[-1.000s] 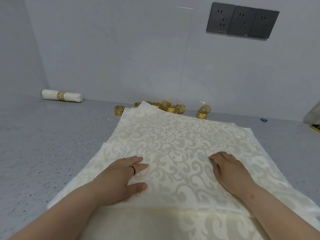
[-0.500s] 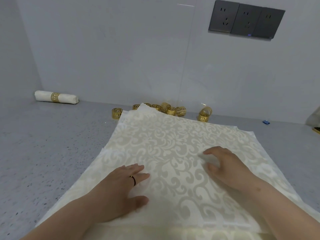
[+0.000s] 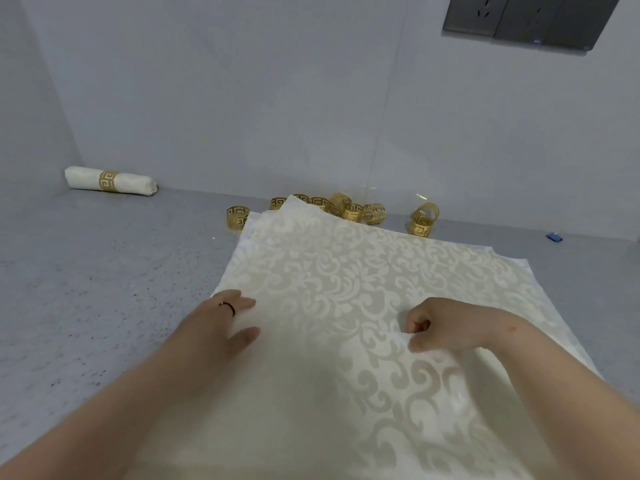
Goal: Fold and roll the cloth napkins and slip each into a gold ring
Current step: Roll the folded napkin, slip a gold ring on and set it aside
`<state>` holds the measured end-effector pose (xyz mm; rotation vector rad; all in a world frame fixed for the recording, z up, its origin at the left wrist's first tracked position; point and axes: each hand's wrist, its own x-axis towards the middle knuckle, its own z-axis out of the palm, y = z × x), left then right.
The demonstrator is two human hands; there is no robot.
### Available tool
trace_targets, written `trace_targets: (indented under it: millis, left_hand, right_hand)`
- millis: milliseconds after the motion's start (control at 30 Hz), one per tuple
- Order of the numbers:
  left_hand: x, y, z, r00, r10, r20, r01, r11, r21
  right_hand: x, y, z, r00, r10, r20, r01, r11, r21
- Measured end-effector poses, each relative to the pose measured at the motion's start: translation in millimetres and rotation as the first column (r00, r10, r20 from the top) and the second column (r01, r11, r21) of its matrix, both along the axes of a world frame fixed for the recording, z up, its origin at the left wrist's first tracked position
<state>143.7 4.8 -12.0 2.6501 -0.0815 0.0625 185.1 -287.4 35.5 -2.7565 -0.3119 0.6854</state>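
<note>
Napkins [image 3: 363,289] are lying in a flat stack across the middle of the grey tabletop [image 3: 104,289], patterned side up, probably so the top sheet can be folded where it lies; staggered edges are showing at the far corner, so several sheets seem to be piled there. One finished napkin roll [image 3: 110,180] is sitting well apart at the far left against the wall, already inside its ring, likely parked out of the working space. Loose gold rings [image 3: 346,211] are clustering just beyond the stack's far edge, within reach for the slipping step. Nearer the camera, the left hand [image 3: 221,327] is resting on the left part of the cloth with fingers [image 3: 242,303] nearly straight and flat, seemingly pinning the stack down. Across from it, the right hand [image 3: 446,327] is curling its fingers [image 3: 417,325] tight, thumb close beneath them, apparently pinching up the top layer, though I cannot tell how much cloth it is catching.
</note>
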Motion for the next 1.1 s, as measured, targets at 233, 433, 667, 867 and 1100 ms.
trace_targets:
  millis: [233,433,667,867,1100]
  left_hand:
    - [14.3,-3.7,4.1,0.979,0.202,0.005,-0.202,0.979,0.022]
    - [21.2,2.4,18.2,0.973,0.138,-0.185,-0.161,0.980,-0.117]
    - [25.1,11.4,22.9,0.969,0.161,-0.188,-0.201,0.956,-0.213]
    - [22.8,13.3,28.9,0.947,0.135,-0.290,-0.142,0.990,-0.005]
    - [-24.0,-26.3,12.0,0.975,-0.009,0.222,-0.015,0.994,0.105]
  right_hand:
    - [-3.9,-4.6,-1.4,1.000,-0.017,0.001,0.017,0.999,0.045]
    - [-5.2,-17.1,6.8,0.993,-0.083,-0.088,0.084,0.996,0.009]
    - [-2.2,-14.7,6.5,0.998,-0.036,-0.053,0.032,0.997,-0.072]
    - [-0.8,-11.7,-1.6,0.995,-0.071,0.063,0.074,0.997,-0.035]
    - [-29.6,3.1,-1.7,0.836,0.087,0.542,0.007,0.986,-0.169]
